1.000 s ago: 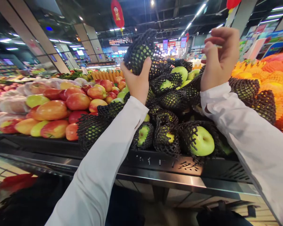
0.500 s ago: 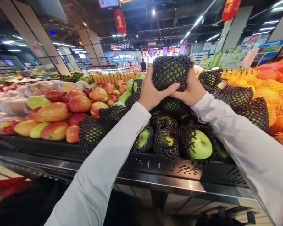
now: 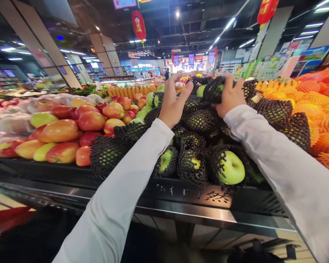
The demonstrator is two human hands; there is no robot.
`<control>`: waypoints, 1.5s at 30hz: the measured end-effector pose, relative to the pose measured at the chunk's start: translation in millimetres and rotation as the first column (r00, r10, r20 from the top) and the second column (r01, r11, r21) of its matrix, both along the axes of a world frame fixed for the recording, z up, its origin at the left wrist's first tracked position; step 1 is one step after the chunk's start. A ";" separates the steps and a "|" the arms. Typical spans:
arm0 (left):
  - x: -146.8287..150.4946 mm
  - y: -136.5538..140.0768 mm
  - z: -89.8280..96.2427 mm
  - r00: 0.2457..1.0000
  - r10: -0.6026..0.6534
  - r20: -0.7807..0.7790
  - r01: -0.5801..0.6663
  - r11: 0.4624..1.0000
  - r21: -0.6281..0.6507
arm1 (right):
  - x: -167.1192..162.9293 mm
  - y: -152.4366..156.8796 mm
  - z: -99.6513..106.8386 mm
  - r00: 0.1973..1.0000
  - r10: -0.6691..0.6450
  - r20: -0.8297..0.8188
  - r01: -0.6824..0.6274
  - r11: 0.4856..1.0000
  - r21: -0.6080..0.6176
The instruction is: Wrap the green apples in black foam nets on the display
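My right hand (image 3: pixel 230 96) grips a green fruit in a black foam net (image 3: pixel 213 90), slightly blurred, at the top of the pile. Part of that fruit is hidden behind my fingers. My left hand (image 3: pixel 173 100) is off it, raised over the pile's left side with thumb and fingers spread and nothing in them. Under and between both hands lie more netted green fruits (image 3: pixel 200 121). At the front edge, one green fruit (image 3: pixel 232 168) pokes out of its net, its stem dimple facing me.
Red-and-yellow fruits (image 3: pixel 60 130) are heaped to the left, with white-netted ones beyond. Orange-netted fruits (image 3: pixel 327 144) fill the right. A black display stand with a metal front rail (image 3: pixel 186 212) runs across below. Red lanterns (image 3: pixel 138 25) hang overhead.
My left hand has let go of the netted fruit and opened. The fruit, now in my right hand alone, has moved right and lower, to the top of the pile.
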State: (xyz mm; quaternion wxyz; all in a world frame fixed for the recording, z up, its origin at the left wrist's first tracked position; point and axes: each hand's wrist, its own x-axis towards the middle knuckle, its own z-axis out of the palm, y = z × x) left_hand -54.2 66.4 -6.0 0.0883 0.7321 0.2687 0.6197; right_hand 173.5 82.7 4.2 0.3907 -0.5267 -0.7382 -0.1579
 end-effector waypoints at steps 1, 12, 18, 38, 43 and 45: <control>0.4 -0.4 -0.2 1.000 0.009 -0.011 -0.009 1.000 0.003 | -0.9 4.7 -5.1 1.000 -0.027 0.007 0.027 0.999 -0.024; 11.9 -28.8 9.9 0.920 0.249 -0.303 -0.263 0.965 -0.005 | -21.5 -47.4 25.8 0.988 -0.150 0.021 0.150 0.989 -0.002; 10.2 -35.7 12.0 0.750 0.442 -0.493 -0.519 0.855 -0.022 | -27.8 -40.5 17.1 0.996 -0.082 0.031 0.084 0.994 -0.064; 6.0 -35.2 14.7 0.494 0.564 -0.661 -0.660 0.739 0.138 | -45.9 -39.0 8.5 0.892 0.338 0.301 -0.288 0.937 -0.200; -0.4 -25.9 12.9 0.498 0.559 -0.663 -0.684 0.723 0.096 | -47.2 -40.4 11.4 0.928 0.204 0.313 -0.122 0.958 -0.261; -1.7 -22.5 14.0 0.566 0.573 -0.593 -0.665 0.743 0.083 | -48.2 -38.4 10.7 0.933 0.189 0.306 -0.112 0.962 -0.250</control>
